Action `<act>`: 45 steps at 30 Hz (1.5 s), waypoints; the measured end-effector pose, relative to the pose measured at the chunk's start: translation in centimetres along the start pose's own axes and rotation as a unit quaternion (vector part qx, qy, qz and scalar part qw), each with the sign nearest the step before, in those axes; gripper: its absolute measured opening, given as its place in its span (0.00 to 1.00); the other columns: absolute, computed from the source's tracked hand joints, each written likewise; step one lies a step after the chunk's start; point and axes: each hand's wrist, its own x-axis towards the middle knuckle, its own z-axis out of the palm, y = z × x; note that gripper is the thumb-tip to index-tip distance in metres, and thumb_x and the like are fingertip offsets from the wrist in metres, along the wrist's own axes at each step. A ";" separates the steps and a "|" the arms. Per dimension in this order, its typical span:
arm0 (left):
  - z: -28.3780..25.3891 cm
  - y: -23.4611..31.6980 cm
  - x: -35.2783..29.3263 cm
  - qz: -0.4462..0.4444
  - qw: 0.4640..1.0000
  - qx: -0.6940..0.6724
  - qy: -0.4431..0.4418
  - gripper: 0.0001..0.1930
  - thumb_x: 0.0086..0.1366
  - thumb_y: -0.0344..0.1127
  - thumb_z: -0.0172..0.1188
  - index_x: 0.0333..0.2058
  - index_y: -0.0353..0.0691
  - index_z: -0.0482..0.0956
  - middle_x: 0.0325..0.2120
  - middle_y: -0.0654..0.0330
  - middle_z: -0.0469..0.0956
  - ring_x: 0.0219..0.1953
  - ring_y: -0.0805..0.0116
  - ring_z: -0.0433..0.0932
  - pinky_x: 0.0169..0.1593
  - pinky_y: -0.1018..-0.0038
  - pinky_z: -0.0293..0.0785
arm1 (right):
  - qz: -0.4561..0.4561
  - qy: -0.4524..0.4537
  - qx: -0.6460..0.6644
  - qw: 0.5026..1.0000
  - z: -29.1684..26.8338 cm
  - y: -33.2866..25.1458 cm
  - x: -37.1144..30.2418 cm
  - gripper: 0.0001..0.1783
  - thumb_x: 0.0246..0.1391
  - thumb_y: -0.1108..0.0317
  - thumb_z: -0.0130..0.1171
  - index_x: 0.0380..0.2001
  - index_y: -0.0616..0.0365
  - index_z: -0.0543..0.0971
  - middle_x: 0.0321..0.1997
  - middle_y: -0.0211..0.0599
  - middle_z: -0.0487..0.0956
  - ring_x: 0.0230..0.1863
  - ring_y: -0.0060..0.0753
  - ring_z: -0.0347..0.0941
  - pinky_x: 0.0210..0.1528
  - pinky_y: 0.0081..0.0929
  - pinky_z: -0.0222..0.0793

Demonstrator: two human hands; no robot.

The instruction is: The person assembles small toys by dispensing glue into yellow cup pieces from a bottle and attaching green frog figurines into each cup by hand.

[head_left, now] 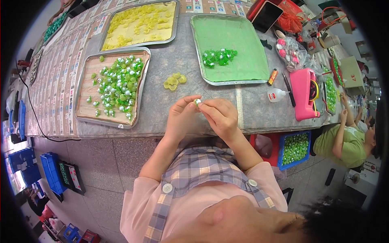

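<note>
Over the table's near edge, my left hand (180, 114) and my right hand (222, 115) meet at their fingertips. Both pinch a small green-and-white figure (197, 101) with a dark dot on it; the fingers cover most of it. Just beyond lies a loose heap of pale yellow translucent pieces (174, 81). To the left, a metal tray (82, 103) lined with brown paper carries many similar green-and-white figures (117, 85). Ahead to the right, a green-lined tray (239, 36) has a cluster of green figures (219, 57) at its lower left.
At the far left, a tray (176, 24) bears yellow pieces. To the right stand a white glue bottle (276, 95), an orange tube (272, 77), a black pen (289, 89) and a pink tape dispenser (303, 95). A blue crate (310, 141) of green pieces sits below the edge. Another person (344, 139) works at right.
</note>
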 end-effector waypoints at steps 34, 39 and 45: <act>-0.4 0.6 0.1 0.025 0.993 0.114 -0.022 0.09 0.55 0.24 0.48 0.36 0.33 0.70 0.31 0.61 0.72 0.35 0.76 0.70 0.38 0.81 0.67 | 0.159 -0.026 0.090 0.983 0.3 -0.4 -0.1 0.13 0.32 0.72 0.61 0.27 0.57 0.73 0.31 0.34 0.72 0.32 0.36 0.67 0.33 0.27 0.63; -3.6 3.8 0.4 0.185 0.947 0.244 0.095 0.09 0.55 0.25 0.49 0.35 0.36 0.72 0.30 0.64 0.73 0.34 0.78 0.70 0.39 0.81 0.65 | 0.120 -0.059 0.062 0.989 1.0 0.5 1.0 0.13 0.34 0.73 0.59 0.29 0.58 0.73 0.32 0.36 0.73 0.33 0.37 0.67 0.36 0.28 0.63; -9.3 9.0 -0.4 0.300 0.673 0.598 0.315 0.09 0.51 0.27 0.53 0.33 0.40 0.74 0.30 0.60 0.73 0.35 0.66 0.69 0.40 0.73 0.63 | 0.089 -0.153 0.050 0.983 3.2 2.6 4.2 0.10 0.36 0.72 0.57 0.27 0.58 0.73 0.31 0.35 0.73 0.34 0.36 0.67 0.36 0.29 0.62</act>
